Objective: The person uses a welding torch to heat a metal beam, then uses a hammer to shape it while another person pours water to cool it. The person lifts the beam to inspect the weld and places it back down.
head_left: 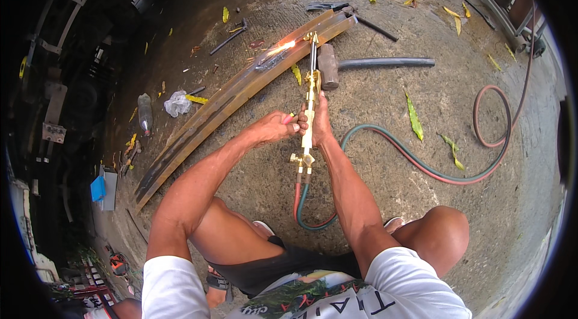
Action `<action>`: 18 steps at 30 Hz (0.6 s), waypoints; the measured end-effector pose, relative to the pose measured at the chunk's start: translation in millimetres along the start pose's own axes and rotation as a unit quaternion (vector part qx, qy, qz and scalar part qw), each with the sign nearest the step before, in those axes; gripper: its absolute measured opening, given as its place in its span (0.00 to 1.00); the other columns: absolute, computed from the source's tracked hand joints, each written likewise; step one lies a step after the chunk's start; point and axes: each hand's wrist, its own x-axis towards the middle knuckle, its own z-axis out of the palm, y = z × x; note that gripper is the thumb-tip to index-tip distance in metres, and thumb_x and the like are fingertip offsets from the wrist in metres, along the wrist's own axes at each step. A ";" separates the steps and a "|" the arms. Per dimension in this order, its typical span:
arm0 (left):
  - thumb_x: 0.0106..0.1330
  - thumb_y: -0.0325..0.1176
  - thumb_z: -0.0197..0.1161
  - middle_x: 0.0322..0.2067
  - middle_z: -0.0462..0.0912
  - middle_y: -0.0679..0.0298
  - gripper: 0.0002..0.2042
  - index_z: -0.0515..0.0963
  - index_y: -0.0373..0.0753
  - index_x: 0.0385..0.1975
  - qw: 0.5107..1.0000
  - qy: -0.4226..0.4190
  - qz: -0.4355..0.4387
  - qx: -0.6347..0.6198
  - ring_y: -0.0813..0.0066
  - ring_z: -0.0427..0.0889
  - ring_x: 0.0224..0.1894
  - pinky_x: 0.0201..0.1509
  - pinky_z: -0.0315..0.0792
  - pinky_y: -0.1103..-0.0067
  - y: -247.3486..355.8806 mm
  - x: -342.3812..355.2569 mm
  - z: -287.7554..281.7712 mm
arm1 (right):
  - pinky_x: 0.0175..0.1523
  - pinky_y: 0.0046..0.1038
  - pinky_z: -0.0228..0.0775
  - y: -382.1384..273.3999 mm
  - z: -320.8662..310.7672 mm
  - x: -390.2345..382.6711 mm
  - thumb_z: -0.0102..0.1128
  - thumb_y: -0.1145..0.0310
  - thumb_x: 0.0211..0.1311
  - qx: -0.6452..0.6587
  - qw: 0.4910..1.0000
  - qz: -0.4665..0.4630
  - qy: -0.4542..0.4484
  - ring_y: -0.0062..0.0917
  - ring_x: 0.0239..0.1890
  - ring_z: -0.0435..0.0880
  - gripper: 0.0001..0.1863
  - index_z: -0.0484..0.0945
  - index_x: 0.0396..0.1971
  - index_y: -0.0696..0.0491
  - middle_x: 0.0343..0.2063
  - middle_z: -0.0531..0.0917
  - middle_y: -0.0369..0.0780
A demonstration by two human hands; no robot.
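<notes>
A brass cutting torch (308,129) lies lengthwise in front of me, its head over the far end of a long rusty steel beam (223,114). An orange-white flame (283,48) streams left from the head along the beam. My right hand (322,117) is closed round the torch's handle from the right. My left hand (277,127) is closed too, its fingertips against the handle's left side. A small pink-and-green thing (289,118), perhaps a lighter, sticks out of it. Red and green hoses (385,135) run from the torch's near end.
Right of the torch head lies a sledgehammer (330,67). A smaller hammer (232,36) rests beyond the beam. Left of it are a plastic bottle (145,114), a clear plastic bag (177,104) and a blue-grey box (105,188). A wheeled cart (500,6) stands far right.
</notes>
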 end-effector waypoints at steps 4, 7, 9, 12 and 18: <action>0.64 0.35 0.63 0.28 0.78 0.71 0.09 0.81 0.34 0.33 1.000 -0.015 -0.014 -0.021 0.81 0.71 0.30 0.36 0.67 0.77 2.6 -1.6 0.2 | 0.12 0.21 0.57 -0.7 -0.1 -0.4 0.38 0.23 0.60 0.004 1.000 0.004 -0.005 0.16 0.09 0.61 0.38 0.66 0.32 0.50 0.13 0.63 0.29; 0.66 0.33 0.63 0.32 0.79 0.72 0.08 0.82 0.34 0.35 0.998 -0.026 -0.048 0.017 0.82 0.72 0.33 0.39 0.68 0.78 12.6 3.3 1.0 | 0.12 0.21 0.57 -5.7 -7.0 -1.3 0.38 0.24 0.61 -0.004 1.000 -0.001 0.006 0.16 0.09 0.61 0.38 0.66 0.32 0.50 0.13 0.63 0.29; 0.63 0.37 0.62 0.23 0.75 0.69 0.10 0.81 0.35 0.31 1.000 0.002 -0.009 0.002 0.79 0.69 0.26 0.31 0.64 0.74 -12.7 7.5 -5.1 | 0.12 0.21 0.57 -3.9 6.1 1.1 0.38 0.24 0.61 -0.001 1.000 0.000 -0.004 0.16 0.09 0.61 0.37 0.66 0.32 0.50 0.12 0.63 0.29; 0.64 0.37 0.62 0.21 0.73 0.70 0.10 0.81 0.35 0.30 0.999 -0.001 0.025 -0.039 0.79 0.68 0.25 0.29 0.63 0.74 -17.7 12.1 -4.8 | 0.11 0.21 0.58 -5.6 5.7 3.6 0.37 0.24 0.62 -0.003 1.000 0.001 -0.003 0.15 0.09 0.61 0.37 0.66 0.32 0.50 0.13 0.62 0.29; 0.64 0.37 0.62 0.20 0.72 0.70 0.11 0.79 0.34 0.28 1.000 -0.002 0.012 -0.007 0.80 0.67 0.24 0.28 0.62 0.74 -3.6 10.4 -3.4 | 0.11 0.21 0.58 -9.5 1.2 2.9 0.36 0.24 0.62 -0.007 1.000 -0.001 0.000 0.15 0.09 0.61 0.37 0.65 0.31 0.50 0.12 0.62 0.29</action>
